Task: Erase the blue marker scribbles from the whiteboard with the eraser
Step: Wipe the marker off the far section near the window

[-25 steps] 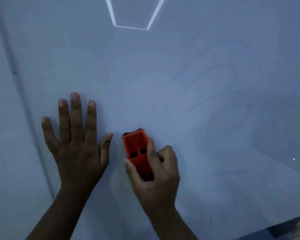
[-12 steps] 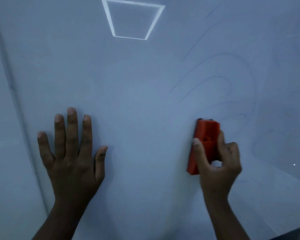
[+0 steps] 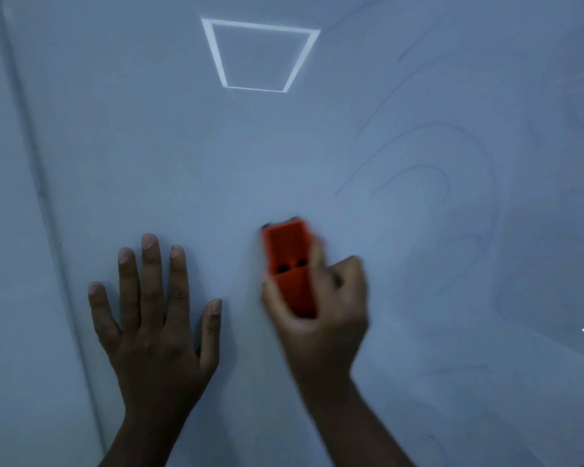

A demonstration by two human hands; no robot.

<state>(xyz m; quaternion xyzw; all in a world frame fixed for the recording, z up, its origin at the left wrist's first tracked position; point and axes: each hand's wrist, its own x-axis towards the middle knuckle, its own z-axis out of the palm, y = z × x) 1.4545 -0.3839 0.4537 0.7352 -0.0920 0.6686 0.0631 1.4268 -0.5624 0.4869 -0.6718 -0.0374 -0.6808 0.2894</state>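
While left hand (image 3: 155,318) lies flat | right hand (image 3: 321,308) grips eraser (image 3: 289,261)

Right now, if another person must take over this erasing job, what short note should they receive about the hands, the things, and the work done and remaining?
Left hand: open, fingers spread flat on the whiteboard, holding nothing.
Right hand: grips the orange eraser, which is against the board right of the left hand; this hand is blurred.
Done: the board around both hands shows no marks.
Left: faint blue scribbles curve across the right side, with traces lower right too. Wipe there next.
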